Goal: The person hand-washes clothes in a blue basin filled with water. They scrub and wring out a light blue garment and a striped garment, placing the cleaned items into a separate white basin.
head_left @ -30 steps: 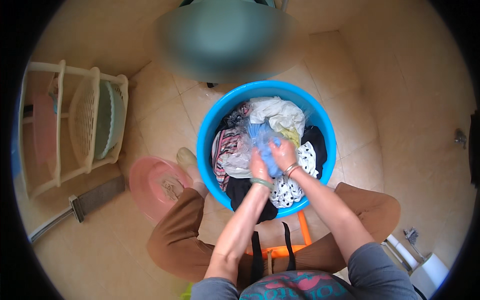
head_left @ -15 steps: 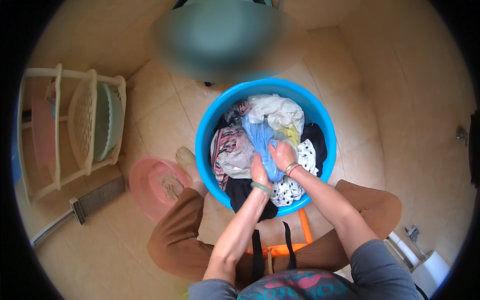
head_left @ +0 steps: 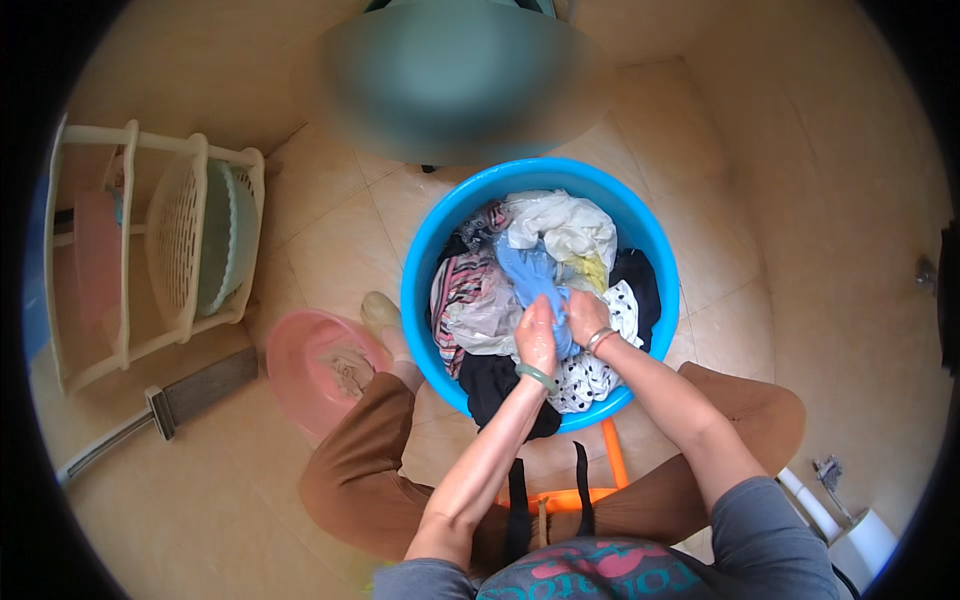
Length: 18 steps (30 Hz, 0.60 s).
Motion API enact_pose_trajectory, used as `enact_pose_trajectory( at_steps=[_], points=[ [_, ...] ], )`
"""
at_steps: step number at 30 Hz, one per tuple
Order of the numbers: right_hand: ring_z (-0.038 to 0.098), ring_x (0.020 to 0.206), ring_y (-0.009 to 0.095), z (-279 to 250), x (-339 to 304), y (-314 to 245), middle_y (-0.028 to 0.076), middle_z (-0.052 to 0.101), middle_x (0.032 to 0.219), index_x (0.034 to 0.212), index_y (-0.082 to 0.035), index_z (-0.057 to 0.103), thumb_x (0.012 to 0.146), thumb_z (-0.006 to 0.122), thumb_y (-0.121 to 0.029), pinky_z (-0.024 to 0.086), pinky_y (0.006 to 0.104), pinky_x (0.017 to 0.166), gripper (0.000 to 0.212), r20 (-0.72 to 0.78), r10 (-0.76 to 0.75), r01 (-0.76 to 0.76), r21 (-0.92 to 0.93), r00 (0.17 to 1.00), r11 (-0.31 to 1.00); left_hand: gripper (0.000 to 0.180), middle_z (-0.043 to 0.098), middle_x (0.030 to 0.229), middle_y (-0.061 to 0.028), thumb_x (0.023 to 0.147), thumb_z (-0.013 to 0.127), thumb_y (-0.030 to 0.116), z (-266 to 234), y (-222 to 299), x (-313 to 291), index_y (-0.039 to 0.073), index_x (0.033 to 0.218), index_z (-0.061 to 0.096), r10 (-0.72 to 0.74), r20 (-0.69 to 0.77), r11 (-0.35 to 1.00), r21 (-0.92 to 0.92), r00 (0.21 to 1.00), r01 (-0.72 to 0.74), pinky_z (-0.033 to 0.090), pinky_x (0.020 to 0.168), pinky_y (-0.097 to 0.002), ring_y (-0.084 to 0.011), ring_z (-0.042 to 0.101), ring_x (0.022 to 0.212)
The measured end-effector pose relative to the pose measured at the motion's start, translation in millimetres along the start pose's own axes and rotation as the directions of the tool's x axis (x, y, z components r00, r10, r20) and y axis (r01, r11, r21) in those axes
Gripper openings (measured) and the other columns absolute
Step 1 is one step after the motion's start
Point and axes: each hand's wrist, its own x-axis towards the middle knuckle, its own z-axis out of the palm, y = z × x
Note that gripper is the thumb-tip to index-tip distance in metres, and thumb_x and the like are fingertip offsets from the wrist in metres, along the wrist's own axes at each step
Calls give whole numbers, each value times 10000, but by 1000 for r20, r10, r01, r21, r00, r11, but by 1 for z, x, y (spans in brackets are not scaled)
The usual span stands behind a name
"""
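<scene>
A wide blue tub (head_left: 418, 290) stands on the floor before me, filled with wet laundry. Over its middle, my left hand (head_left: 537, 335) and my right hand (head_left: 588, 316) both grip a light blue cloth (head_left: 528, 268), close together with the fabric bunched between them. A bracelet circles each wrist. Around the cloth lie a white garment (head_left: 565, 222), a striped piece (head_left: 458, 290), a white polka-dot piece (head_left: 585, 385), a yellow bit (head_left: 590, 270) and black clothes (head_left: 490, 390). The covered part of the blue cloth under my fingers is hidden.
A pink basin (head_left: 300, 365) with a pale cloth in it sits left of my foot. Farther left are a cream rack (head_left: 190, 240) holding basins and a squeegee-like mop (head_left: 205, 390). Beneath me shows an orange stool (head_left: 613, 450). A blurred greenish round shape (head_left: 450, 75) hangs at the top.
My left hand has shifted up along the blue cloth, and my right hand slightly right and down. Both still hold it. The whole view has drifted a little.
</scene>
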Motion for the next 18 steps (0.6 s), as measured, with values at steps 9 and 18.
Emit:
enact_pose_trajectory(
  at_steps=[9, 18],
  points=[
    [610, 1002, 224, -36, 22, 10, 119, 633, 1145, 1251, -6, 529, 819, 715, -340, 470, 316, 869, 577, 525, -134, -182, 506, 841, 843, 157, 622, 699, -218, 881, 604, 304, 9, 25, -46, 194, 956, 687, 300, 584, 446, 613, 755, -652, 494, 627, -483, -416, 622, 713],
    [561, 1046, 380, -65, -4, -49, 189, 582, 1104, 1123, -42, 586, 705, 502, 37, 451, 440, 923, 434, -341, -338, 431, 248, 877, 868, 474, 517, 1228, -68, 837, 672, 115, -9, 15, -12, 124, 1265, 469, 11, 506, 919, -345, 862, 191, 405, 968, -307, -157, 487, 1145]
  ],
)
